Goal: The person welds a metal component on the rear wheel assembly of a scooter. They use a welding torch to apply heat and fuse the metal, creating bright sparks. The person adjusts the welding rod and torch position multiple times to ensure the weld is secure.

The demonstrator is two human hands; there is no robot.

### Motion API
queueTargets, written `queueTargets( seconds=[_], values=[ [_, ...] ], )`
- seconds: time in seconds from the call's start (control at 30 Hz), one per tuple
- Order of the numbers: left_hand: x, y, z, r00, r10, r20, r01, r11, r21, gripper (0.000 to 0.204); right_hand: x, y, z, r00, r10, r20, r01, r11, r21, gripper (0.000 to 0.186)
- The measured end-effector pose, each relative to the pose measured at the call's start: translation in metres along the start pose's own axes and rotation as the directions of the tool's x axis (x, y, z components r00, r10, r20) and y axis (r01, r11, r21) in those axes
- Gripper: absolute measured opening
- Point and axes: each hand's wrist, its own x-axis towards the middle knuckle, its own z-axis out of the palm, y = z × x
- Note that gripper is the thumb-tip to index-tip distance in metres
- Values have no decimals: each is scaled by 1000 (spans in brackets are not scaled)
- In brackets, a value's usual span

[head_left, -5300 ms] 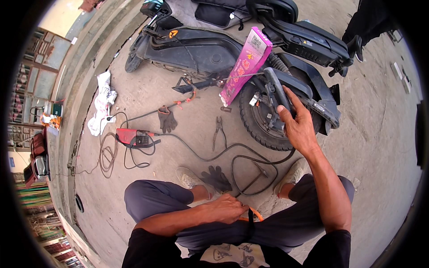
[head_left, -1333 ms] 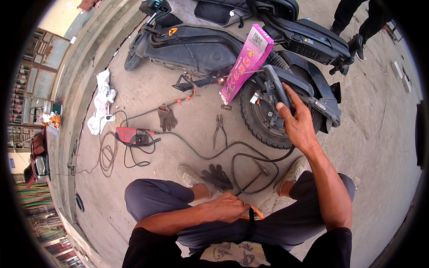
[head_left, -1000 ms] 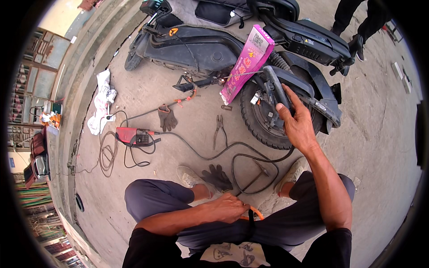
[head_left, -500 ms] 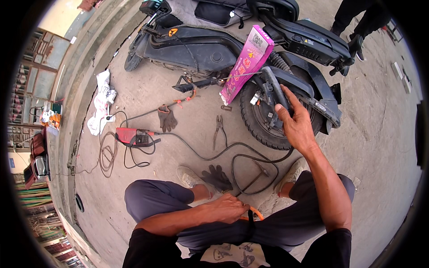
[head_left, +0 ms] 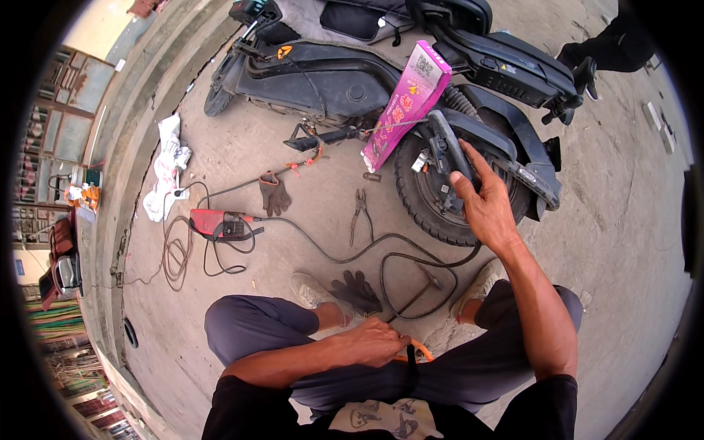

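Well apart from the left hand [head_left: 372, 343] at six o'clock, whose hold I cannot tell, the right hand [head_left: 490, 209] clamps the black holder [head_left: 449, 143] at two, finger along it, probably to steady the rod [head_left: 403, 125] pointing toward nine across the pink box [head_left: 412, 95]

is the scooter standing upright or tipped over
Tipped over: the scooter lies along the ground, its rear wheel showing its side to the camera above.

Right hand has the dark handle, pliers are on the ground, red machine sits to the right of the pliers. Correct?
One slip: the red machine sits to the left of the pliers, as the head view shows. The right hand does have the dark handle, and the pliers are on the ground.
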Motion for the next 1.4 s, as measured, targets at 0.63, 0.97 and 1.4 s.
queueTargets(
  seconds=[0.63,0.97,1.4],
  values=[
    [0,0,1,1000,-11,8,11,1000,-12,19,0,0,1,1000,-22,-8,22,1000,1,53],
    [0,1,3,1000,-16,0,16,1000,-21,21,1,2,1,999,-48,-1,48,999,19,53],
    [0,0,4,1000,-16,4,16,1000,-15,18,2,3,2,999,-34,6,34,999,9,55]
  ],
)
